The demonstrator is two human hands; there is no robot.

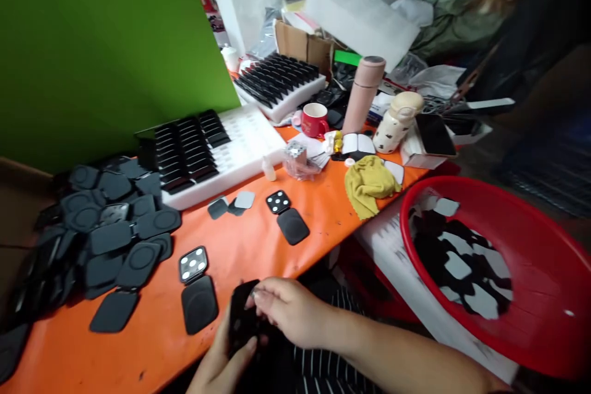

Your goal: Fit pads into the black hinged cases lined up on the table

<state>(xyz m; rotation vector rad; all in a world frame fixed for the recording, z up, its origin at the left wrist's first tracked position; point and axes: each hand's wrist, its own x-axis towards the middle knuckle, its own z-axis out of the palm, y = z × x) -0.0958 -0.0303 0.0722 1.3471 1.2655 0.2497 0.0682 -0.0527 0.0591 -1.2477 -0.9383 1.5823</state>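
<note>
My left hand [226, 354] is closed around a black folding pad [239, 306], held over the near edge of the orange table. My right hand [289, 311] pinches at the pad's upper face; whatever lies between its fingertips is too small to make out. To the left of my hands lies an unfolded pad [199, 305], one half black with a faint ring, the other half dark with several white dots. A similar open pad [292, 226] rests farther back. Small grey and white square pieces [244, 199] lie near the table's middle.
Many black folding pads [111, 240] are heaped at left. Slotted white foam trays [249, 135] hold rows of black pieces. A small bottle [268, 169], red mug [314, 120], pink flask [364, 95] and yellow cloth [370, 186] stand behind. A red basin [545, 258] with cut pieces sits right.
</note>
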